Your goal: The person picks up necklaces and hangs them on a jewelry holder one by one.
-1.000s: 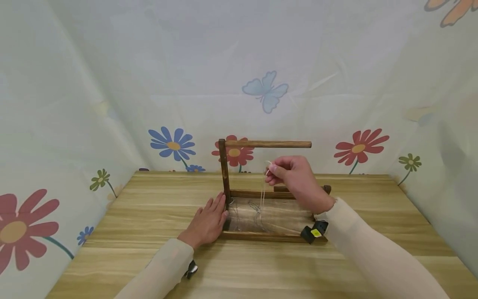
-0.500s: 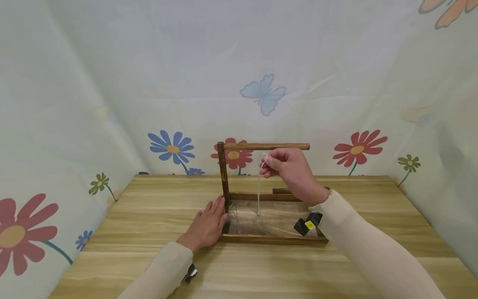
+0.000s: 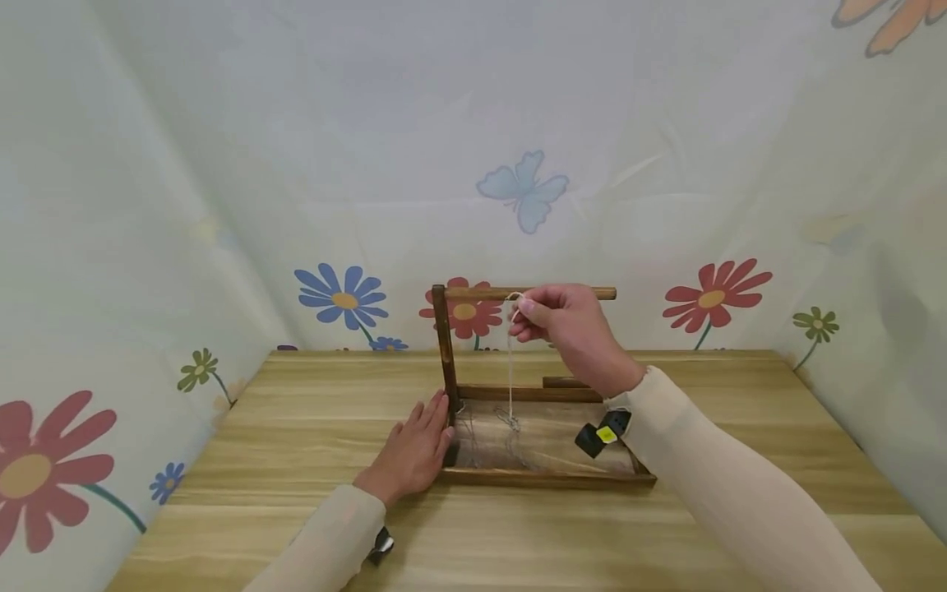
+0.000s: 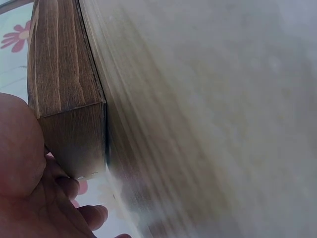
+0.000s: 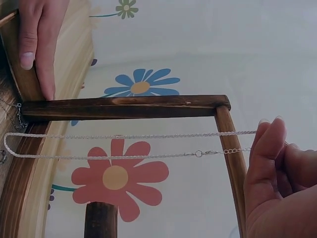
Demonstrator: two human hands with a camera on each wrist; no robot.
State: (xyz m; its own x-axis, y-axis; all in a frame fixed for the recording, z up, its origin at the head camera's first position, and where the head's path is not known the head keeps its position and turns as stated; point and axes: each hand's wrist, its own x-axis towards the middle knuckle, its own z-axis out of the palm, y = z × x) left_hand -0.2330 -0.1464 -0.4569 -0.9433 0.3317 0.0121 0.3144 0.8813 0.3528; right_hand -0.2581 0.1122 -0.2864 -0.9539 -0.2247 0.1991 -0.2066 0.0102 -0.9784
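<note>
My right hand (image 3: 584, 337) pinches one end of a silver chain necklace (image 3: 510, 370) between thumb and fingers. The necklace hangs as a long loop with its clasp (image 5: 199, 153) near the hand. Its top overlaps the upper bar (image 3: 473, 293) of a dark wooden jewelry stand in the head view; its lower end is low over the tray (image 3: 547, 477). My left hand (image 3: 410, 452) lies with straight fingers against the tray's left end, beside the upright post (image 3: 444, 345). In the left wrist view, its fingers touch the tray's wooden corner (image 4: 74, 134).
Other thin chains (image 3: 506, 418) lie inside the tray. A shorter, lower bar (image 3: 565, 382) stands at the right, partly behind my right hand. The wood-grain table (image 3: 296, 411) meets a flower-printed cloth backdrop (image 3: 370, 164) behind and on both sides.
My right hand has risen and shifted left, lifting the necklace from below the upper bar up to its height. My left hand has stayed against the tray.
</note>
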